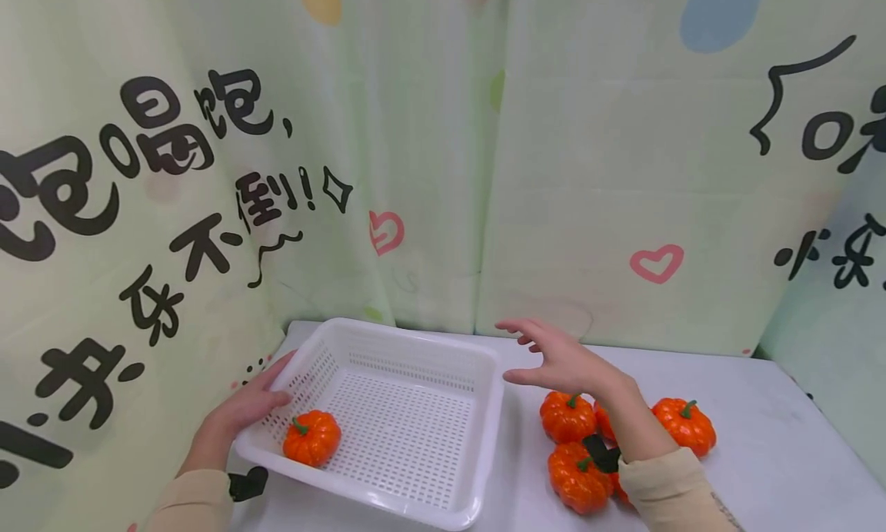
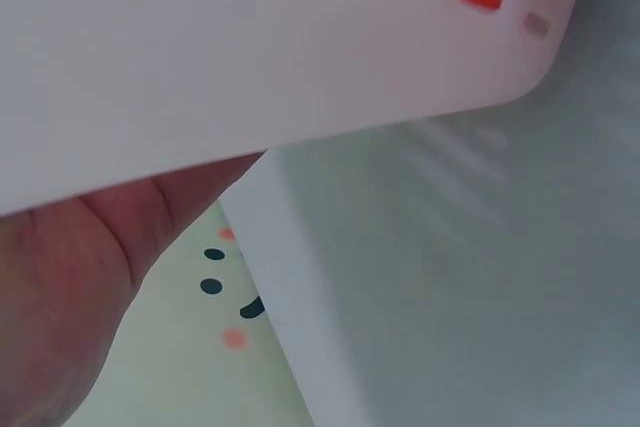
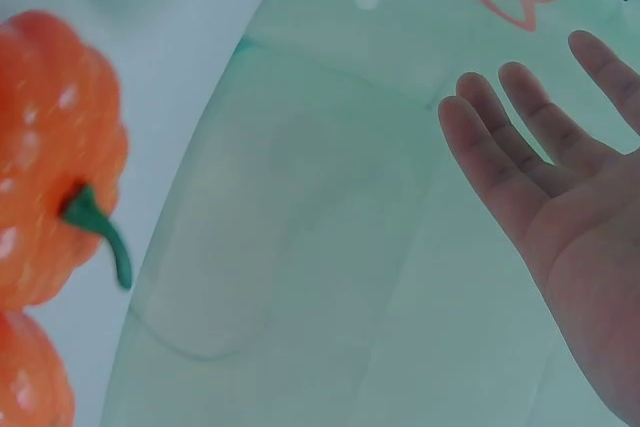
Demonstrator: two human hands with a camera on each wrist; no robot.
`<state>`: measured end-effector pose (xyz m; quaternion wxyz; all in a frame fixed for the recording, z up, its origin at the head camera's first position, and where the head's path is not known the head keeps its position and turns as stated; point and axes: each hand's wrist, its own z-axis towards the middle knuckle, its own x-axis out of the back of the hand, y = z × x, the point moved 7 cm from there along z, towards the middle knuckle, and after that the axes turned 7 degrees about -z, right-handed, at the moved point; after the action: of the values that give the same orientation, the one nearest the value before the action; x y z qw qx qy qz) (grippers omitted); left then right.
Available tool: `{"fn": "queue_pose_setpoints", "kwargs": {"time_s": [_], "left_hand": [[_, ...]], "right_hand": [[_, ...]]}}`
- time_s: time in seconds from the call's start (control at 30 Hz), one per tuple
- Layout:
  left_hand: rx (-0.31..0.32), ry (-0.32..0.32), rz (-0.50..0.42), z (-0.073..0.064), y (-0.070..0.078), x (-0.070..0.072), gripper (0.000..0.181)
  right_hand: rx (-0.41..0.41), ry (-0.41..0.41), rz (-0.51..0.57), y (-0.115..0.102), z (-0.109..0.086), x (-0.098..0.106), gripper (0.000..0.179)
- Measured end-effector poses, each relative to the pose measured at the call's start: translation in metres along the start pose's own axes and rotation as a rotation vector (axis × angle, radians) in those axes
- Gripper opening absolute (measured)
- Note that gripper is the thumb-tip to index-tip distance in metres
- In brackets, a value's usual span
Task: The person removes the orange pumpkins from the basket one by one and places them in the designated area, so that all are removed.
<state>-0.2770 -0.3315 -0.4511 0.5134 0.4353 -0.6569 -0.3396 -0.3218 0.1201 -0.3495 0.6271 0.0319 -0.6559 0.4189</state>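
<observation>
A white perforated plastic basket (image 1: 488, 440) stands on the table, with one small orange pumpkin (image 1: 313, 438) in its near left corner. My left hand (image 1: 245, 405) holds the basket's left rim, thumb over the edge. In the left wrist view, part of that hand is hidden behind the basket wall (image 2: 200, 67). My right hand (image 1: 561, 360) hovers just off the basket's far right corner, holding nothing. Its fingers are spread and slightly bent, as the right wrist view also shows.
On the white table (image 1: 754, 440), right of the basket, several orange pumpkins (image 1: 580, 478) with green stems sit grouped, partly hidden by my right forearm. Another pumpkin (image 1: 684, 426) is at the group's right. A pale green printed curtain (image 1: 574, 171) hangs behind the table and along its sides.
</observation>
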Motion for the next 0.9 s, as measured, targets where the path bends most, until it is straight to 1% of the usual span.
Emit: {"fn": "queue_pose_setpoints", "kwargs": {"time_s": [0.13,0.4,0.73,0.9], "left_hand": [[0.002,0.002,-0.004,0.001,-0.001,-0.001,0.079],[0.0,0.003,0.012,0.001,0.0,-0.003,0.078],[-0.001,0.013,0.03,0.0,0.002,0.001,0.079],[-0.001,0.013,0.027,-0.001,0.002,0.0,0.079]], "right_hand": [[0.034,0.003,0.007,-0.009,0.012,-0.002,0.071],[0.087,-0.02,0.03,-0.028,0.036,-0.009,0.07],[0.168,-0.044,0.044,-0.061,0.066,-0.018,0.068],[0.214,-0.065,0.071,-0.075,0.08,-0.028,0.067]]}}
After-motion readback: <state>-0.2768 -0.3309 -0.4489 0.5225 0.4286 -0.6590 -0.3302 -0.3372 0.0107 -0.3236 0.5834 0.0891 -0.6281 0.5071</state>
